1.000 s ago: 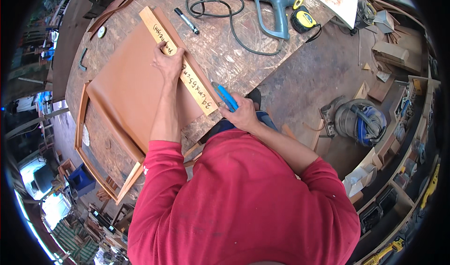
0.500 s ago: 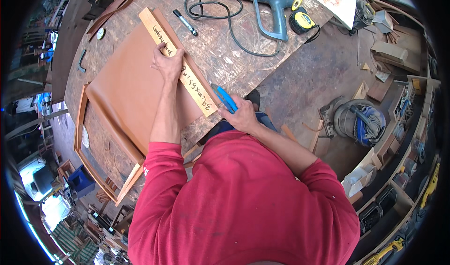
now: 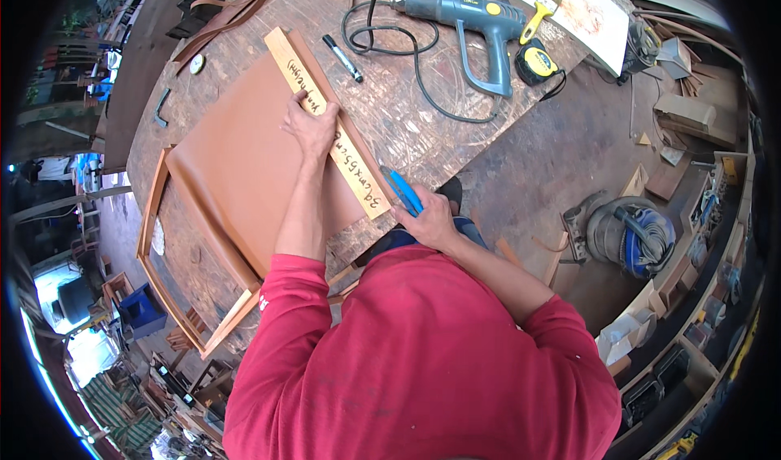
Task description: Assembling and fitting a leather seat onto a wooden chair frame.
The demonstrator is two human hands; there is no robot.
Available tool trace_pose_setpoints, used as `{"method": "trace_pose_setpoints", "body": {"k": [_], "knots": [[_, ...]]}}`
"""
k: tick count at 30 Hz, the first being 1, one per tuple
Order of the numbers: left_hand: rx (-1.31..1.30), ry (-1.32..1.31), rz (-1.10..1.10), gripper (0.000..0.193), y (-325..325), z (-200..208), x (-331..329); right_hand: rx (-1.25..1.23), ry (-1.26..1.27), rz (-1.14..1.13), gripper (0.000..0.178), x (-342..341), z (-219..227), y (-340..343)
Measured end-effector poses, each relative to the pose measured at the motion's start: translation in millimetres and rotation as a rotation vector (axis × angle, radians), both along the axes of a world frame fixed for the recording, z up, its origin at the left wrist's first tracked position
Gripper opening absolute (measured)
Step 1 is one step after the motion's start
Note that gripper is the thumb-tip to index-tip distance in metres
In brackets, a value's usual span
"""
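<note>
A sheet of brown leather-like material (image 3: pixel 244 135) lies on the worn wooden table, with a fold along its near left side. Across its right part rests a pale wooden strip (image 3: pixel 354 171) with handwriting. My left hand (image 3: pixel 313 126) bears down on the strip, thumb and fingers bent over it. In my right hand (image 3: pixel 433 222) is a blue utility knife (image 3: pixel 404 193), held at the strip's near end by the table edge. The knife's dark tip points away from me, alongside the strip; whether its blade touches the sheet is too small to tell.
A heat gun (image 3: pixel 480 29) with a looped cord lies at the far side, near a tape measure (image 3: pixel 535 61) and a yellow-handled brush (image 3: pixel 537 17). A marker (image 3: pixel 342 58) is beyond the strip. Wooden frame pieces (image 3: pixel 150 224) lean at the left; a vacuum cleaner (image 3: pixel 630 224) stands right.
The view has shifted, so the table and everything on it appear lower and further right. Both hands keep their places: the left on the strip, the right with the knife at its near end.
</note>
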State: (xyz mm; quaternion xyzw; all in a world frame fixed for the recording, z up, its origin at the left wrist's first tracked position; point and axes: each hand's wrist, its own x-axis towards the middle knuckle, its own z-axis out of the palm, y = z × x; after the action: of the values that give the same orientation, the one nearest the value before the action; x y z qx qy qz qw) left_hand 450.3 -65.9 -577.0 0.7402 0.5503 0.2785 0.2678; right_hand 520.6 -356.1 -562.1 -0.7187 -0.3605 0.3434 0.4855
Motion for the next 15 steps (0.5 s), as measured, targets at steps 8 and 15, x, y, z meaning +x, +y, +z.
{"method": "trace_pose_setpoints", "body": {"k": [8,15], "knots": [[0.118,-0.02,0.033,0.071,-2.3,0.5,1.9,-0.019,0.053,0.014,0.03,1.4,6.6,-1.2],[0.005,-0.007,0.038,0.071,-1.6,0.1,0.9,-0.021,0.006,0.025,0.03,1.7,4.5,-0.4]]}}
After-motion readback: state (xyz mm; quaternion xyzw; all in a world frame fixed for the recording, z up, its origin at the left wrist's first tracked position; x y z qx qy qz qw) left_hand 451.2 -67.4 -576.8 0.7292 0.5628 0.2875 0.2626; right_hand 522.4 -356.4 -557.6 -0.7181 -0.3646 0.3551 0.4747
